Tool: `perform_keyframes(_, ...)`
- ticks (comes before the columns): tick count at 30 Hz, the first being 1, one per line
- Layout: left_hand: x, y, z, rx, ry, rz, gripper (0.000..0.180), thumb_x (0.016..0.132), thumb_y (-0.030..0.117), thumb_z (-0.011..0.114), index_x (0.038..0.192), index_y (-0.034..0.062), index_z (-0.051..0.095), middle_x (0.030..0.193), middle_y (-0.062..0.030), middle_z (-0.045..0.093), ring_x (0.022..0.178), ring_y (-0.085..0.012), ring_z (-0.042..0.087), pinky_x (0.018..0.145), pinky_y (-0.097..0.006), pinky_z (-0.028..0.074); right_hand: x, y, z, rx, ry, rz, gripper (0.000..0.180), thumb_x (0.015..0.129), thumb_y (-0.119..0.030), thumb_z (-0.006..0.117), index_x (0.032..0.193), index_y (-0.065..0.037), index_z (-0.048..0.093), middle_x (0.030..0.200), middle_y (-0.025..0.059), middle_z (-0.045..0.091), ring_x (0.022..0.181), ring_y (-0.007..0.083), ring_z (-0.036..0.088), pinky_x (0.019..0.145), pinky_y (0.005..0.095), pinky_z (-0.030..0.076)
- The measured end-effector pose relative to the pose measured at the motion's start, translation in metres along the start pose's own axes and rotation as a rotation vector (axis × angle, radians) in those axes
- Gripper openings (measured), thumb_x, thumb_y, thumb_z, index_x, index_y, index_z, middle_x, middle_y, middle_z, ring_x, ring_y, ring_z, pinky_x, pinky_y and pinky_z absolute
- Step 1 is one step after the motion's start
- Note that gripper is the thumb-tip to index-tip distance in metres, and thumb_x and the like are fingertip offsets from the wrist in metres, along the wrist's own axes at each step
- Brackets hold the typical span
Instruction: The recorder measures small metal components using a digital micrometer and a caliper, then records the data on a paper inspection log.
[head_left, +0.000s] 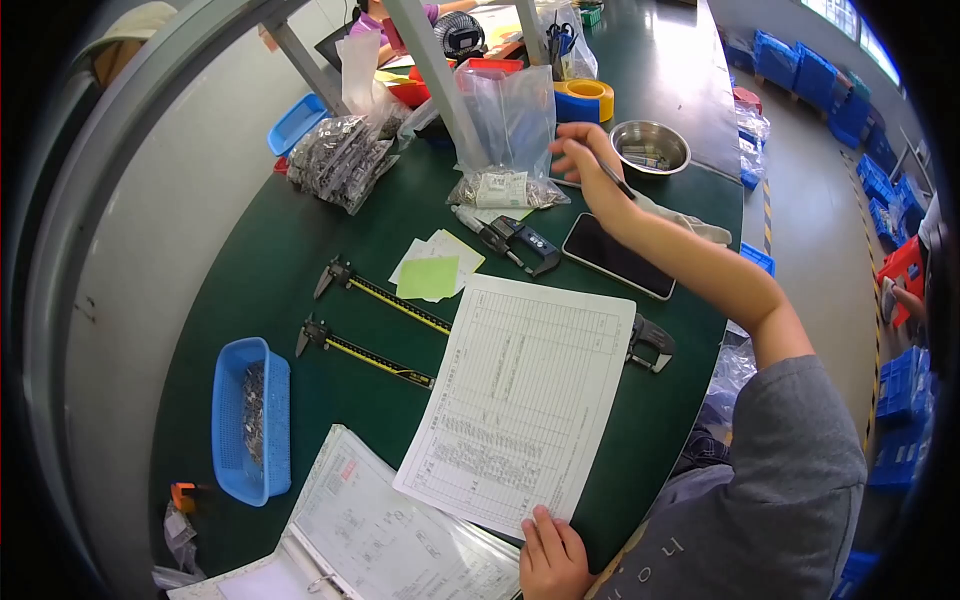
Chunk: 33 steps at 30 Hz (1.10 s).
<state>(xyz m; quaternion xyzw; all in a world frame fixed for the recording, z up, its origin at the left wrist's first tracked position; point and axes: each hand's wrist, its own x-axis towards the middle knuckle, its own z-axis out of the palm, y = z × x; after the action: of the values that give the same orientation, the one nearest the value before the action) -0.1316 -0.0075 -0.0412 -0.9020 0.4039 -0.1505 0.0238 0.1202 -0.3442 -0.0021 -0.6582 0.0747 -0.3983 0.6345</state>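
Pressing down on the near edge of a printed form sheet, the left hand is lying flat with fingers spread, gripping nothing. That sheet is lying on the green worktop, overlapping an open binder and two calipers. It is probably light, limp and prone to sliding, so pinning an edge or pinching a corner seems wisest. Farther off, the right hand is reaching toward a clear bag of small parts, its grip closed narrowly around a thin dark pen. The bag looks soft and slippery; taking it by the top would suit.
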Motion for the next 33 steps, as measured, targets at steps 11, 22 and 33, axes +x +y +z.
perform_keyframes(11,0.001,0.0,0.001,0.029,0.028,-0.006,0.023,0.083,0.005,0.04,0.097,-0.0046,0.055,0.111,-0.024,0.055,0.088,-0.0327,0.059,0.066,-0.031,0.049,-0.179,-0.067,0.029,0.228,-1.205,0.451,0.02,0.086,-0.014,0.047,0.078,0.0,0.058,0.07,0.0053,0.056,0.063,0.0116,0.051,0.057,0.0257,0.041)
perform_keyframes(22,0.003,-0.002,0.002,0.079,0.043,0.025,0.02,0.084,0.004,0.04,0.092,-0.0028,0.057,0.107,-0.0221,0.058,0.084,-0.0299,0.061,0.062,-0.029,0.049,-0.201,-0.04,0.033,0.319,-1.22,0.452,0.028,0.088,-0.019,0.048,0.071,0.002,0.056,0.066,0.0068,0.056,0.063,0.0129,0.05,0.059,0.028,0.039)
perform_keyframes(33,0.002,-0.003,0.002,0.099,0.054,0.031,0.019,0.085,0.004,0.04,0.091,-0.0019,0.057,0.106,-0.0213,0.058,0.085,-0.0298,0.061,0.063,-0.028,0.049,-0.201,-0.043,0.033,0.227,-1.319,0.344,0.026,0.088,-0.019,0.048,0.074,0.002,0.056,0.065,0.0096,0.055,0.06,0.0166,0.052,0.056,0.0293,0.04)
